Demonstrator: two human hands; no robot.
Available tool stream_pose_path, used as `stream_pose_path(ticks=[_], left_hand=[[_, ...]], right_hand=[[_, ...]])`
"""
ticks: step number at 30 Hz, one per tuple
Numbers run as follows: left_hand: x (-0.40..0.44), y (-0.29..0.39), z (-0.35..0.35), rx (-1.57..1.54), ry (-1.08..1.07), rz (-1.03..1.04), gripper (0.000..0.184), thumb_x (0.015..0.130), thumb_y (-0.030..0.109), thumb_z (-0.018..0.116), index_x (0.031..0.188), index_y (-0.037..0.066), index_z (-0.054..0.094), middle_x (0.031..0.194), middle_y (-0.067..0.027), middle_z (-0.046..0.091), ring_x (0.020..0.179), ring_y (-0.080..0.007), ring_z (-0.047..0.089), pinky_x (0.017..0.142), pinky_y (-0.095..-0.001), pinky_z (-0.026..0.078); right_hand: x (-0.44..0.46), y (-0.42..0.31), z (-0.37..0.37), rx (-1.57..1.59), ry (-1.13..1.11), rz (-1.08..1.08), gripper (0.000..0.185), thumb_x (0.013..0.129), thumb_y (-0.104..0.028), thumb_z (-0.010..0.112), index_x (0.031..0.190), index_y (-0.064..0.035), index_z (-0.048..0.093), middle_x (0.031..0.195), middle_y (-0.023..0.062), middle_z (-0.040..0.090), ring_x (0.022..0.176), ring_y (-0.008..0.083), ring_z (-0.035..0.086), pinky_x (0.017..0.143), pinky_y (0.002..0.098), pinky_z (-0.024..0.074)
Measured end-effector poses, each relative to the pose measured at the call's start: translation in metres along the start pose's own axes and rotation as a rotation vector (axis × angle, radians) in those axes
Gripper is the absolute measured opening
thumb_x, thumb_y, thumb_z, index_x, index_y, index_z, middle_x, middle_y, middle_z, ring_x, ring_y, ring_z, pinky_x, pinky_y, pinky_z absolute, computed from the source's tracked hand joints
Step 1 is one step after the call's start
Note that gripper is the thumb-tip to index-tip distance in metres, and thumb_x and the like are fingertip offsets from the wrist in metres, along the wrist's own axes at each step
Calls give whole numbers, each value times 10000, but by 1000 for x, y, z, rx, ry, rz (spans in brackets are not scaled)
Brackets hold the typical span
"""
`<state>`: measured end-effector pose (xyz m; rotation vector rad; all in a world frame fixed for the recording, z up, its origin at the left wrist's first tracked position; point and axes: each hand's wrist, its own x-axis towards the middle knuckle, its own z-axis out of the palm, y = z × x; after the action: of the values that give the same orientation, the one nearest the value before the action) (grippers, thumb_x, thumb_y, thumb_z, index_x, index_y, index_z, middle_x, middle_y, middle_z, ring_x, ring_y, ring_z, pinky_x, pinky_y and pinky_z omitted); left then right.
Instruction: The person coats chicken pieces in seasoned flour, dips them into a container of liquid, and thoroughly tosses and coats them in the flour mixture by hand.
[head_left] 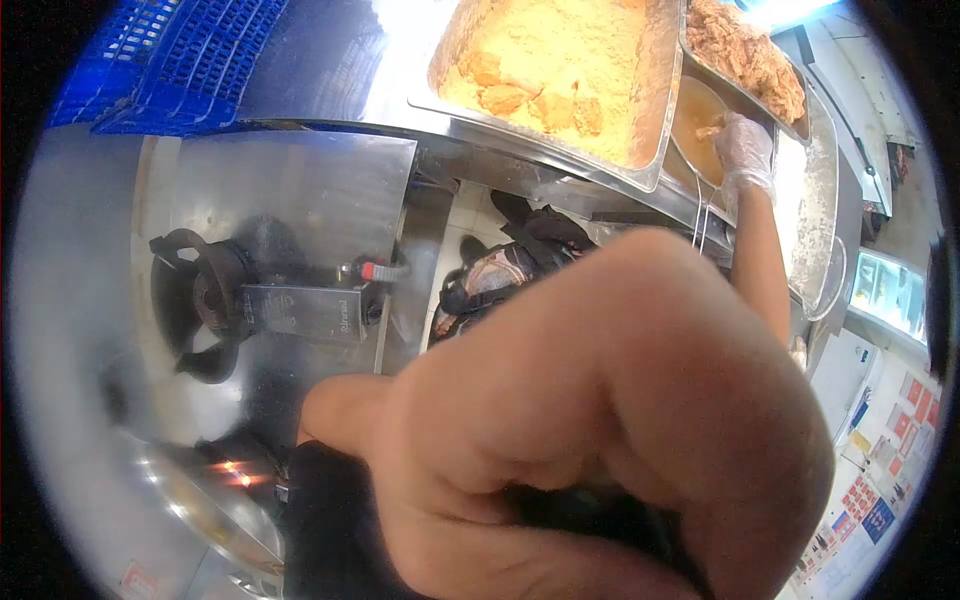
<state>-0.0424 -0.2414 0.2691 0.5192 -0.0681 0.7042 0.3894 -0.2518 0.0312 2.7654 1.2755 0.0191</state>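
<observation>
My right hand (745,150), in a clear glove, reaches over a metal bowl of cloudy yellowish liquid (686,120). Its fingers are closed on a small pale piece of food (708,132) at the bowl's edge. A large bent bare arm fills the foreground close to the camera; its hand is out of the picture, so my left hand does not show. Left of the bowl stands a deep metal tray (652,165) of yellow-orange crumbly coating with lumpy pieces in it. Above the bowl, another metal tray holds coated brownish pieces (745,50).
Blue plastic crates (215,60) sit at the upper left. A burner with a black ring (205,300) stands on the left, with a round metal pan (215,510) below it. Thin wire handles (701,215) extend from the bowl. A large handled metal tray (815,220) is at the right.
</observation>
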Motion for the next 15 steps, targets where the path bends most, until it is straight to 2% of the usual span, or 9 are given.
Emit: stream_pose_path(ticks=[5, 7, 9, 11, 12, 13, 14, 15], left_hand=[[10, 17, -25, 227, 51, 32, 161, 1098, 120, 583, 1223, 20, 556, 891, -173, 638, 693, -274, 638, 660, -385, 576], [14, 25, -45, 346, 76, 72, 169, 1103, 116, 573, 1239, 17, 560, 900, -174, 642, 699, -273, 641, 664, -384, 579], [19, 28, -67, 384, 82, 90, 173, 1105, 114, 568, 1247, 15, 562, 905, -175, 644, 702, -272, 643, 666, -384, 580], [22, 23, -102, 472, 80, 282, 224, 1117, 74, 499, 1319, -5, 558, 939, -168, 684, 743, -242, 653, 709, -362, 576], [24, 23, -111, 472, 93, 288, 224, 1117, 74, 499, 1319, -5, 558, 939, -168, 684, 743, -242, 653, 709, -362, 576], [26, 23, -118, 590, 203, 289, 216, 1113, 66, 500, 1305, -4, 571, 952, -156, 701, 767, -229, 666, 731, -347, 571], [27, 22, -125, 704, 312, 281, 210, 1108, 57, 500, 1290, -3, 585, 965, -144, 718, 791, -216, 679, 752, -332, 565], [27, 22, -135, 702, 323, 276, 210, 1108, 57, 500, 1290, -3, 585, 965, -144, 718, 791, -216, 679, 752, -332, 565]], right_hand=[[7, 2, -28, 27, -65, -55, 313, 867, -253, 748, 1141, -108, 794, 1144, 194, 774, 1140, 361, 719, 997, 456, 544], [15, 4, -32, 127, -97, 46, 333, 861, -261, 762, 1157, -113, 796, 1157, 196, 773, 1140, 361, 719, 1000, 451, 539], [17, 13, -19, 86, -76, 3, 341, 865, -264, 761, 1170, -116, 795, 1162, 195, 773, 1140, 363, 719, 998, 449, 540], [15, 5, -22, 40, -54, -51, 349, 870, -267, 759, 1184, -119, 795, 1167, 195, 773, 1139, 366, 719, 997, 447, 542], [6, -6, -27, 114, -89, 52, 349, 873, -257, 750, 1191, -121, 794, 1171, 196, 772, 1141, 374, 717, 994, 447, 545], [2, -14, -30, 186, -127, 157, 349, 876, -247, 741, 1198, -122, 793, 1175, 198, 771, 1142, 382, 714, 992, 447, 548], [4, -10, -22, 182, -137, 152, 349, 876, -247, 741, 1198, -122, 793, 1175, 198, 771, 1142, 382, 714, 992, 447, 548], [6, 2, -11, 130, -130, 122, 344, 869, -252, 745, 1181, -115, 797, 1168, 195, 774, 1124, 378, 719, 984, 443, 550]])
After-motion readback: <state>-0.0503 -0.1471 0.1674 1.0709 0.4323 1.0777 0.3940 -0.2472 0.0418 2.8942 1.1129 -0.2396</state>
